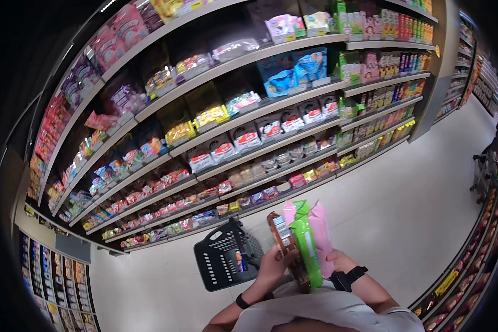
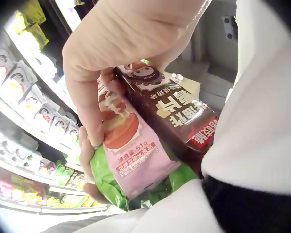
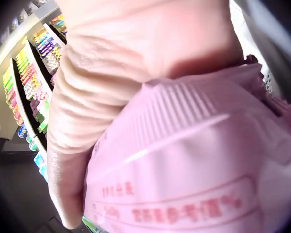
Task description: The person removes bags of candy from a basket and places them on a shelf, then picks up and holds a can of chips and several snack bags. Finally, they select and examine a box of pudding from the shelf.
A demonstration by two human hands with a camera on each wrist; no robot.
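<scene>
Close against our white shirt (image 1: 326,310), our left grip (image 1: 274,265) curls round the brown packet (image 1: 285,243) while our right grip (image 1: 340,260) clasps the pink packet (image 1: 321,238). The green packet (image 1: 306,246) stands upright between them, though we can't tell which grip holds it. Just beyond sits a black basket (image 1: 224,260), and stocked shelves (image 1: 232,110) stand farther back.

This is a supermarket aisle. Long tiered shelves (image 1: 249,58) crowded with rows of bagged snacks (image 1: 244,137) fill the upper left and centre of the head view. More racks (image 1: 465,282) edge the lower right. A pale floor (image 1: 404,210) runs between them, and a black shopping basket (image 1: 221,260) sits at lower centre.
</scene>
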